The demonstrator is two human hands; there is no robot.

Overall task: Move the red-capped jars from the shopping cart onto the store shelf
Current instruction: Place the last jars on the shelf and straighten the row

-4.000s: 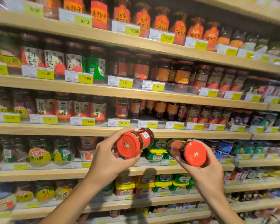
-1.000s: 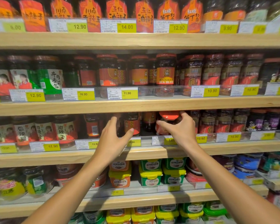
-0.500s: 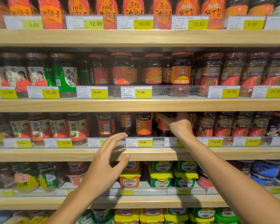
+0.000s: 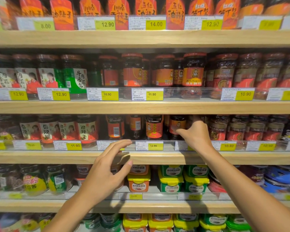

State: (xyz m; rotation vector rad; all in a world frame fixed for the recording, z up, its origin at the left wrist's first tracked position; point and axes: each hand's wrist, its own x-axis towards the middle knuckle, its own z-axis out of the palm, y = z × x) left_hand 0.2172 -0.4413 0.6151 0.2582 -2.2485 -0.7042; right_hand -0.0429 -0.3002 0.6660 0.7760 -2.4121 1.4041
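Note:
Red-capped jars with orange labels stand in a row on the third wooden shelf (image 4: 57, 157), among them one jar (image 4: 153, 128) and a neighbouring jar (image 4: 177, 125). My right hand (image 4: 195, 134) reaches into that shelf just right of the neighbouring jar. Its thumb lies against the jar's lower right edge, and its fingers point up into the shadow beside the jar. My left hand (image 4: 107, 169) hovers in front of the shelf edge, fingers apart, holding nothing. The shopping cart is out of view.
Price tags in a clear rail (image 4: 149, 145) line the shelf front. More red-capped jars (image 4: 192, 72) fill the shelf above. Green and yellow-lidded tubs (image 4: 170, 179) sit on the shelf below. Dark jars (image 4: 236, 129) crowd the space right of my right hand.
Both hands carried red-capped jars up to the shelf. My left hand has since drawn back and down, empty. My right hand has slid right, uncovering the jar it covered.

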